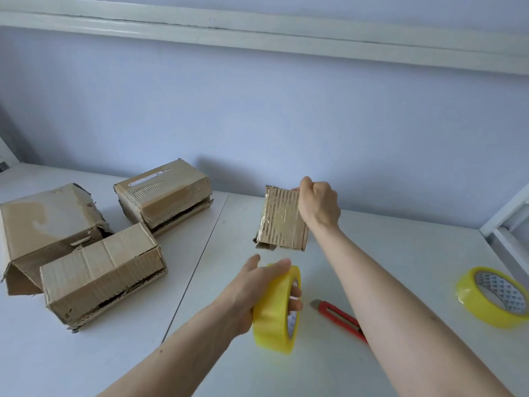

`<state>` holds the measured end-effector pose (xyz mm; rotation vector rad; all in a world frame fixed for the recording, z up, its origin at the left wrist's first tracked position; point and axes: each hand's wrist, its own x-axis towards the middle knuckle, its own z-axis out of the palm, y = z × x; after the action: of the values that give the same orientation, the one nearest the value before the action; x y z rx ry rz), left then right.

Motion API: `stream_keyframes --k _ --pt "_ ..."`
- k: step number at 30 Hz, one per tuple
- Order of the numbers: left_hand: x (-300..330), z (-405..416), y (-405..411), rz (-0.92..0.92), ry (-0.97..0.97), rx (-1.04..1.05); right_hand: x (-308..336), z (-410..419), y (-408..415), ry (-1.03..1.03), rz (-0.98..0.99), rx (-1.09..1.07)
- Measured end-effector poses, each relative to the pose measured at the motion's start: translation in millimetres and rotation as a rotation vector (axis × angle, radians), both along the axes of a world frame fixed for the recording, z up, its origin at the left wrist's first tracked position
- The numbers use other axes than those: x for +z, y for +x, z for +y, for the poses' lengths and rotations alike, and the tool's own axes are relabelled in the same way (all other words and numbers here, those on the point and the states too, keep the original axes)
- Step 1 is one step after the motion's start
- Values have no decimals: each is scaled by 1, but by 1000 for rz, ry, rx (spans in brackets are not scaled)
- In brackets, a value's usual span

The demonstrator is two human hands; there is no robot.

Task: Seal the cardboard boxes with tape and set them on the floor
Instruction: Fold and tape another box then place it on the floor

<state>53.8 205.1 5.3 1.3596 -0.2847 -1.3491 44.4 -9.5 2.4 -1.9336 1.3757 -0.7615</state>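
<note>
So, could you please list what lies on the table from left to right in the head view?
Three unsealed cardboard boxes → held tape roll in the left hand → small taped box in the right hand → red box cutter → second tape roll.

**A plain room set up for packing**

This looks like a simple room in a home or small office. A white table [372,253] stands against a bare pale blue wall [257,110]. A white board [257,27] runs along the wall up high. Worn cardboard boxes [97,276], rolls of yellow tape [492,296] and a red knife [340,316] lie on the table.
</note>
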Motion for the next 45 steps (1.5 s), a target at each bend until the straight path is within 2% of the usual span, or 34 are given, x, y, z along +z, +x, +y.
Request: stream_keyframes --k 4,8,12,16,21,24,34,41,45 --pt "-4 -15 3 -83 -55 10 6 -11 3 50 -19 -38" --pt "-7 -31 11 -64 -21 32 12 -17 6 89 -13 -23" --pt "-8 -45 17 -123 29 19 15 -24 6 121 7 6" --pt "-12 -53 26 -121 -15 -14 17 -31 5 131 14 56" --pt "-15 -60 32 -119 -70 -42 26 -43 3 262 -31 134" --pt "-19 -64 33 -122 -95 -35 28 -46 4 268 18 202" --pt "-27 -73 40 -170 -136 -38 17 -60 16 70 90 265" --pt "-26 -81 46 -129 -140 -29 10 -57 24 -320 108 281" --pt "-26 -83 50 -124 -148 -27 17 -50 27 -611 323 274"
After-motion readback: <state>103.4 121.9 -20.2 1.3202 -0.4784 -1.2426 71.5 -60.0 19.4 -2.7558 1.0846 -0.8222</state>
